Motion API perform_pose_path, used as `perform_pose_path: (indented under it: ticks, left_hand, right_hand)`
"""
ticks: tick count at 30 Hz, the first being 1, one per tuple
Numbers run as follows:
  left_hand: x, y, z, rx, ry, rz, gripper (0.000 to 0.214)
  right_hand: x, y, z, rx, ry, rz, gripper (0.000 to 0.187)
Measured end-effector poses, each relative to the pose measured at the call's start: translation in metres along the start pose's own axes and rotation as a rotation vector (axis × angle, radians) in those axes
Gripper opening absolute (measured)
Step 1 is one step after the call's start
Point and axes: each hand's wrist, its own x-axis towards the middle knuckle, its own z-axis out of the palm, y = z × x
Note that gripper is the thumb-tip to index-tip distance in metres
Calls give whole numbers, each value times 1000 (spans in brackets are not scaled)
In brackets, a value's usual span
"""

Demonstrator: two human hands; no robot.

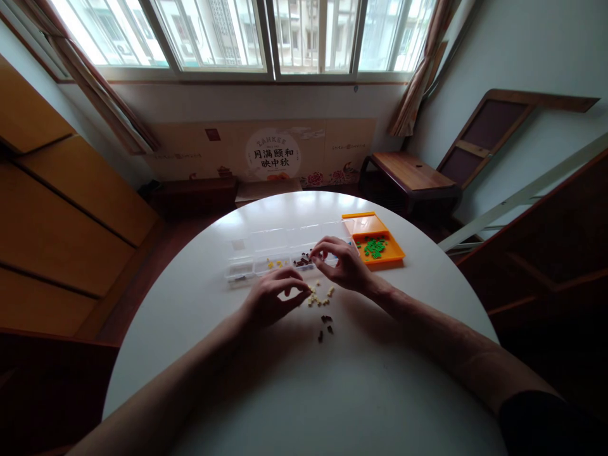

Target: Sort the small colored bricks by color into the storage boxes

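Note:
My left hand (274,296) rests low over the white table, thumb and forefinger pinched together beside a small cluster of cream toy bricks (313,300). Whatever sits between those fingertips is too small to name. Over the clear plastic compartment box (247,270), my right hand (341,263) is curled with its fingertips together at the dark brown bricks (301,261); its grip is too small to make out. Yellow bricks (277,264) lie in the compartment to the left. Several loose dark brown bricks (327,319) are on the table nearer to me.
An orange tray (398,254) holding green bricks (374,247) stands right of the clear box, whose transparent lid (280,239) lies open behind it. The round white table (370,386) has a curved edge. Beyond it are a wooden side table (411,171) and windows.

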Motion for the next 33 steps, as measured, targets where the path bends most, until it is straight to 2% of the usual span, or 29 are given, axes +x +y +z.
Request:
perform_pose_path:
  ticks: [3,6,16,22,28,33]
  left_hand:
    - [3,-6,-8,-55,113,-102,12]
    - [5,-9,-13,-61,172,-162,14]
    - [2,-11,-9,-104,160,-178,14]
    - [3,-10,-8,-94,190,-186,12]
    - [2,-7,-9,-58,222,-184,9]
    - [-2,-7,-4,41,78,-48,6]
  right_hand:
    - [0,-5,-1,64,-78,-73,5]
    - [-1,-9,-1,47,-127,-129,3]
    - [-2,-11,3,36,-153,-161,5]
    - [-1,-6,4,62,-120,-192,6]
    - [0,4,4,8,-9,-75,6]
    - [2,14,2,-108,67,68,5]
